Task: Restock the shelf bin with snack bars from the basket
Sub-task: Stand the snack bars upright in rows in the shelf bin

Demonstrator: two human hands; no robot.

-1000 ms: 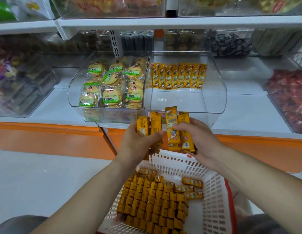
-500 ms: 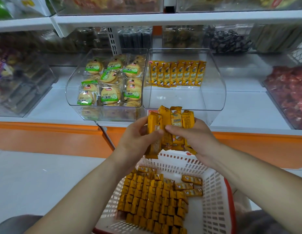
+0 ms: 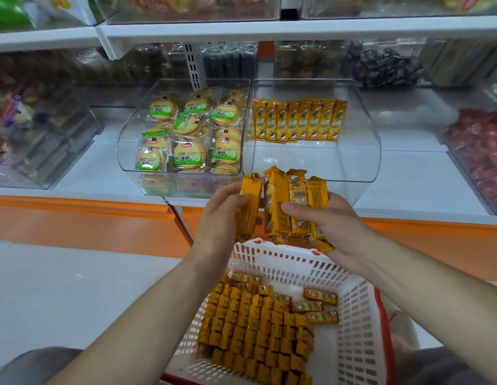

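Observation:
Between the basket and the shelf, both hands hold a small upright bunch of yellow snack bars (image 3: 280, 201). My left hand (image 3: 222, 215) grips the leftmost bar. My right hand (image 3: 333, 223) holds the other three, thumb across their fronts. Below them stands the white slotted basket (image 3: 352, 315) with several rows of the same yellow bars (image 3: 255, 329) packed on end. Straight ahead on the shelf is the clear bin (image 3: 361, 168), with one row of yellow bars (image 3: 297, 120) standing along its back wall and a bare floor in front.
A clear bin of green-labelled round biscuits (image 3: 186, 137) sits directly left of the snack bar bin. Red-wrapped sweets (image 3: 483, 151) fill a bin at the far right, and blurred bins stand at the left. An orange shelf edge (image 3: 75, 212) runs below; another shelf hangs overhead.
The two handfuls of bars, apart a second ago, have been brought together into one bunch and raised slightly toward the bin's front lip.

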